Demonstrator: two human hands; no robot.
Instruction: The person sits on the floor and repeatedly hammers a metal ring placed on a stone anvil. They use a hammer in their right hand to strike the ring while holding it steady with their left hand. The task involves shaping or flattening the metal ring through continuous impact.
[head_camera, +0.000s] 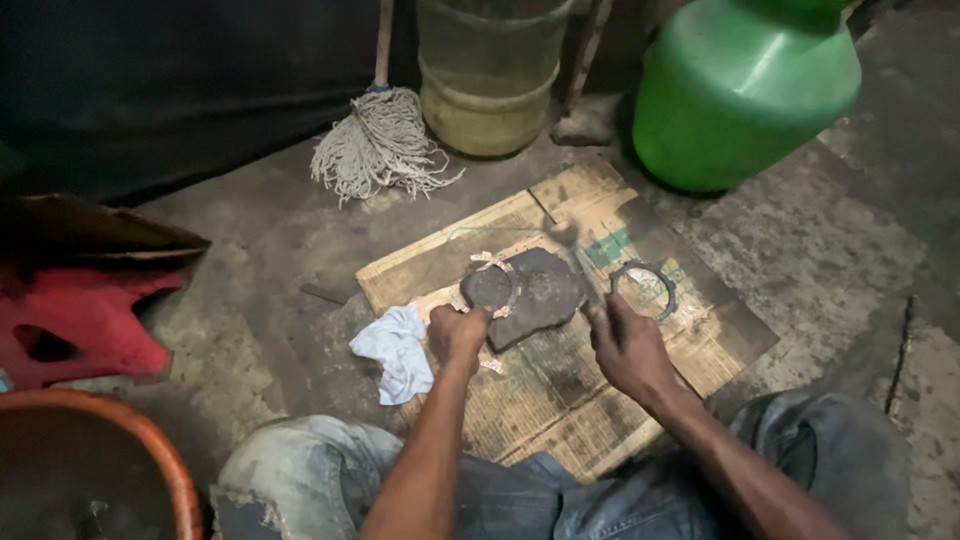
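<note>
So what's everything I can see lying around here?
flat stone: one, dark grey, on the cardboard between the hands
toothed ring: one, pale, on the stone's left part, at the left hand
second ring: one, dark, on the cardboard right of the stone
cardboard: one flattened sheet, brown, on the floor
rag: one, white, left of the cardboard
mop: one, grey strands, at the back
clear jug: one, yellowish, back centre
green container: one, back right
red plastic piece: one, left
orange basin: one, bottom left
left hand: at the ring's edge
right hand: holding a thin tool, blurred
</note>
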